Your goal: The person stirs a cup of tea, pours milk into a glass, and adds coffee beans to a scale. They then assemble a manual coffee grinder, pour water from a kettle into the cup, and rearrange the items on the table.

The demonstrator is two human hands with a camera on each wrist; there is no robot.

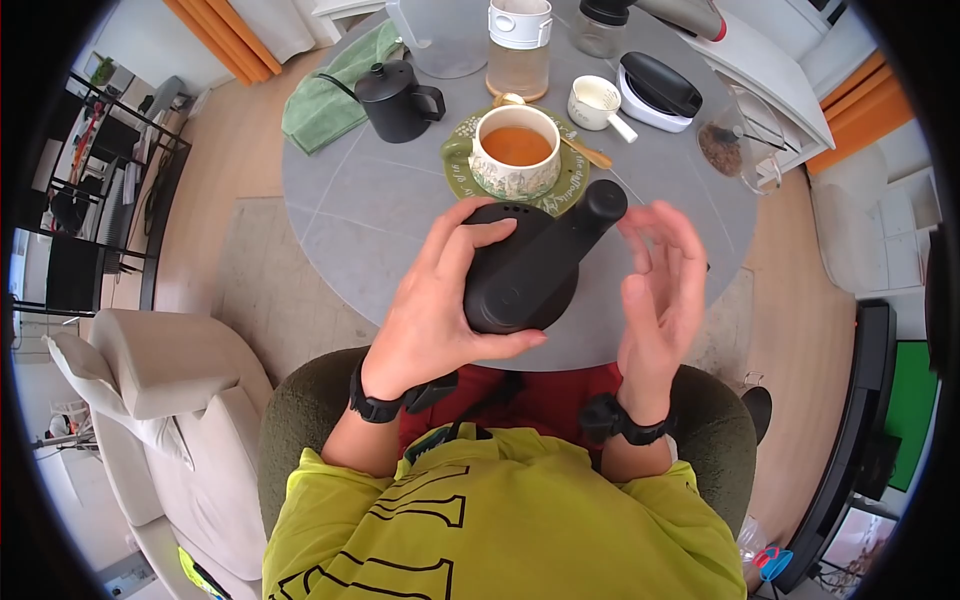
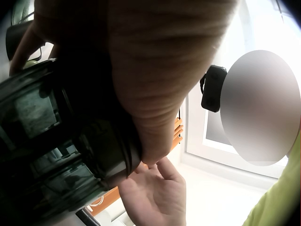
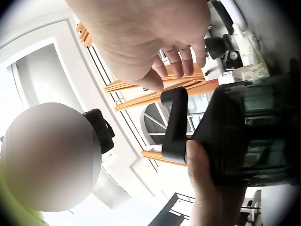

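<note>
A black hand crank grinder point(image 1: 500, 275) with a see-through lower body is held above the near edge of the table. My left hand point(image 1: 425, 290) grips it from the left, with fingers over the far side of its top and the thumb along the near side. The crank arm ends in a round knob point(image 1: 606, 201), which points right and away from me. Beside that knob is my right hand point(image 1: 668, 285), fingers loosely bent and holding nothing. In the right wrist view the crank point(image 3: 175, 127) stands out from the sloping top, with right fingertips close by.
Beyond the grinder a cup of orange-brown drink point(image 1: 517, 180) stands on a green mat point(image 1: 462, 185). Around it are a black kettle point(image 1: 395, 103), a green cloth point(image 1: 330, 110), a white-topped jar point(image 1: 519, 50), a small handled cup point(image 1: 594, 102) and a glass container point(image 1: 722, 148).
</note>
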